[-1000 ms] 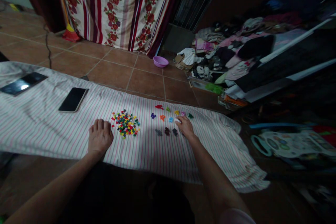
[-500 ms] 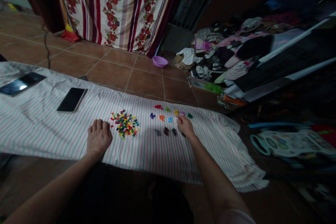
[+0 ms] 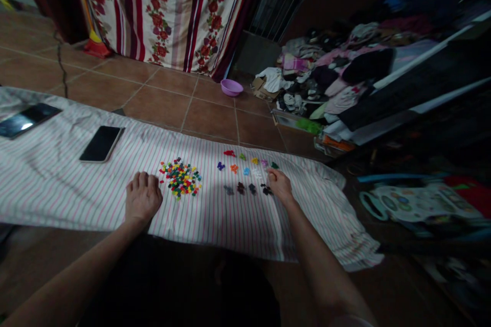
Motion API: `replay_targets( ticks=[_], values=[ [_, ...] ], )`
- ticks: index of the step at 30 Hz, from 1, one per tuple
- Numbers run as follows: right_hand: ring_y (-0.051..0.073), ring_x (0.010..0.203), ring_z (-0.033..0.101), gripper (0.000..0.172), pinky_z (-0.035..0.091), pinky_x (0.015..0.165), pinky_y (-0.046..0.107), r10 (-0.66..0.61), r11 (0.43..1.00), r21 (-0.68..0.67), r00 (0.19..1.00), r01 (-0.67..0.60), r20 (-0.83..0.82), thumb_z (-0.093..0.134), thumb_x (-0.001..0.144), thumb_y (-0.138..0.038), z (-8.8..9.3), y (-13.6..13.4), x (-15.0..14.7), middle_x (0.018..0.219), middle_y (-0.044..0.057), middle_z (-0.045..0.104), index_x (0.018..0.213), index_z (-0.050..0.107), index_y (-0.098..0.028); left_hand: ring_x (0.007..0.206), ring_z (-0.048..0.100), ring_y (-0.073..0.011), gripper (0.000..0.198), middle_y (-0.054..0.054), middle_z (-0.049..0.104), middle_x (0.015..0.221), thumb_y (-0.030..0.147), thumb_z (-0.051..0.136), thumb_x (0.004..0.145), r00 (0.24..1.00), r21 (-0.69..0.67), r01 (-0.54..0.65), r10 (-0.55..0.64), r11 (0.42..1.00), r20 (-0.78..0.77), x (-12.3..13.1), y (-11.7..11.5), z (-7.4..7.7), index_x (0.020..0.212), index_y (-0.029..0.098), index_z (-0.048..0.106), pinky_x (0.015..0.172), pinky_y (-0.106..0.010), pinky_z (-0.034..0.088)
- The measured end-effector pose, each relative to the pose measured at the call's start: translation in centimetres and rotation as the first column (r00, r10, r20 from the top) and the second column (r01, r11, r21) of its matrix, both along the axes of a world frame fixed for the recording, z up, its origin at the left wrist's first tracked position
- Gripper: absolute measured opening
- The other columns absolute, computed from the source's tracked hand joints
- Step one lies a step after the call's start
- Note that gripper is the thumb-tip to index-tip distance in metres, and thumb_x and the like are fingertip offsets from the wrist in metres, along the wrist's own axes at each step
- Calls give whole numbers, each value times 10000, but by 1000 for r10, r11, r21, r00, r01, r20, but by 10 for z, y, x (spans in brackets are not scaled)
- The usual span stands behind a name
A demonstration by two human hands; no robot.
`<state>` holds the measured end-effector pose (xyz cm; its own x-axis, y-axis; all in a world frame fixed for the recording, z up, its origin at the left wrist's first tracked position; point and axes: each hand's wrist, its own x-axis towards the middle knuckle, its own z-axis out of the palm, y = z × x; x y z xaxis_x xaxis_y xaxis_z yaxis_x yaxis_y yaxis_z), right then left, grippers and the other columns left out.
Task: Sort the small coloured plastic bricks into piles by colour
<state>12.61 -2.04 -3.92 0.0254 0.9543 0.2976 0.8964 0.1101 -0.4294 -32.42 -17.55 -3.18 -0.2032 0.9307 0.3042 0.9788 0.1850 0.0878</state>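
My left hand (image 3: pixel 143 197) rests palm down on the striped cloth (image 3: pixel 115 204), fingers spread a little and holding nothing. Just to its right lies a loose heap of small multicoloured cubes (image 3: pixel 181 179). Over the right part of the cloth is my right hand (image 3: pixel 281 185), thumb and fingertips pinched together; whatever is between them is too small to make out. Its fingertips are beside a small white pile (image 3: pixel 257 173) and a dark green pile (image 3: pixel 274 165). A black pile (image 3: pixel 266 189) lies just below them. Other little single-colour piles, such as orange (image 3: pixel 233 168) and red (image 3: pixel 229 153), form rows.
A phone (image 3: pixel 102 144) and a larger dark-screened device (image 3: pixel 28 120) lie on the cloth at the left. Beyond it, a purple basin (image 3: pixel 231 88) stands on the tiled floor. Heaped clothes (image 3: pixel 330 71) fill the back right, and a toy panel (image 3: pixel 418 204) is at the right.
My right hand has moved right, away from the white pile, uncovering it and the black pile. The left hand stays put on the cloth. The view has shifted slightly.
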Motion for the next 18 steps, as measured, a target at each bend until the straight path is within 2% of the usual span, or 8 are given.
replay_targets(
  ticks=[4,9,14,18],
  values=[
    [223,926,647,290,495,889,366,1,1000,14,997,0,-72,470,810,-302,-1,-20,8,985,78,720,917,722,-206,1141,457,-323,294,-180,559,1107,262,337,906,999,-8,-2,2,1000,38,1,0,3,994,137,587,879,-439,367],
    [222,861,651,272,498,847,375,2,999,-39,993,-7,-117,537,796,-403,-12,-42,1,935,72,726,874,714,-211,1134,457,-326,271,-175,564,1093,264,356,893,999,-10,-7,7,1000,39,0,0,3,991,148,580,879,-448,367],
    [234,915,627,242,455,890,388,58,998,29,997,-56,-42,553,797,-384,-20,-50,-15,944,78,720,872,705,-211,1123,463,-322,272,-175,558,1096,267,345,900,1000,-5,-2,2,1000,19,-1,-1,1,985,138,568,871,-437,371],
    [231,899,592,206,419,874,377,38,996,79,999,-40,35,512,827,-336,-23,-52,-25,879,81,687,802,666,-202,1109,467,-319,277,-171,560,1076,266,337,903,1000,-12,-1,1,1000,14,0,-1,1,986,144,572,862,-437,370]
  ],
)
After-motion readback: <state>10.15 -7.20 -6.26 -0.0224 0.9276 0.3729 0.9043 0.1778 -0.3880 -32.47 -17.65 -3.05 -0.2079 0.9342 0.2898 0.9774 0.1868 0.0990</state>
